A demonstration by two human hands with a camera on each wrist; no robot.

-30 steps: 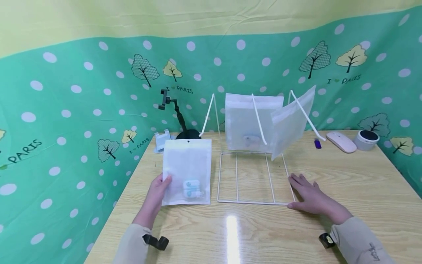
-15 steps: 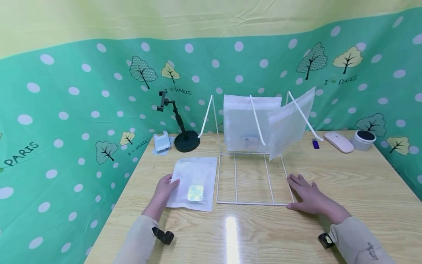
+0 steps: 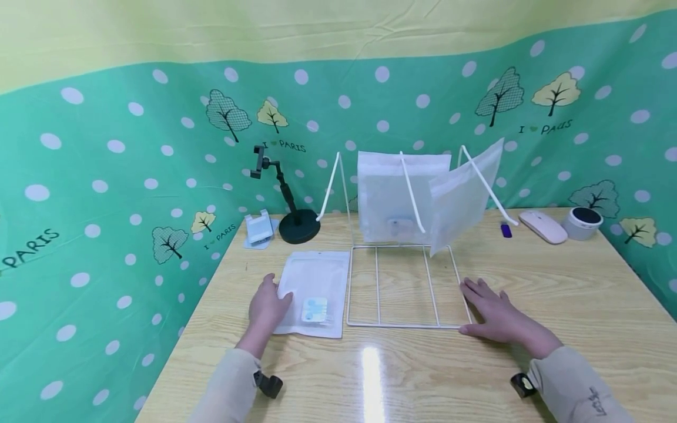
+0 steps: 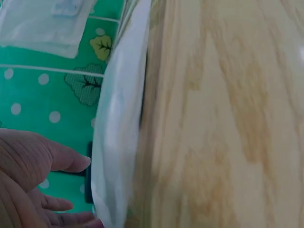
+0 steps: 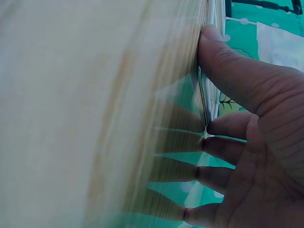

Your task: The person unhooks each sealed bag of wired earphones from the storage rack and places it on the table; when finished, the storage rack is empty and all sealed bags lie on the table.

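Note:
A translucent white pouch (image 3: pixel 314 282) with a small blue-and-white item (image 3: pixel 314 309) inside lies flat on the wooden table (image 3: pixel 370 376), just left of a white wire rack (image 3: pixel 402 323). My left hand (image 3: pixel 268 305) rests at the pouch's left edge with relaxed fingers. In the left wrist view the pouch edge (image 4: pixel 116 133) sits beside my left hand (image 4: pixel 28 180). My right hand (image 3: pixel 489 311) lies flat on the table, thumb against the rack's front right corner. The right wrist view shows my right hand (image 5: pixel 256 142) pressed to the rack wire (image 5: pixel 214 14). Two more pouches (image 3: pixel 402 194) (image 3: pixel 462 197) stand in the rack's uprights.
A black phone holder on a round base (image 3: pixel 297 226) and a small white stand (image 3: pixel 259 228) sit at the back left. A pink mouse (image 3: pixel 545 226), a round speaker (image 3: pixel 582 223) and a small blue object (image 3: pixel 506 230) are at the back right. Green dotted cloth walls the table.
My left hand held the pouch upright a second ago, then lowered it flat onto the table beside the rack. My right hand has stayed in place.

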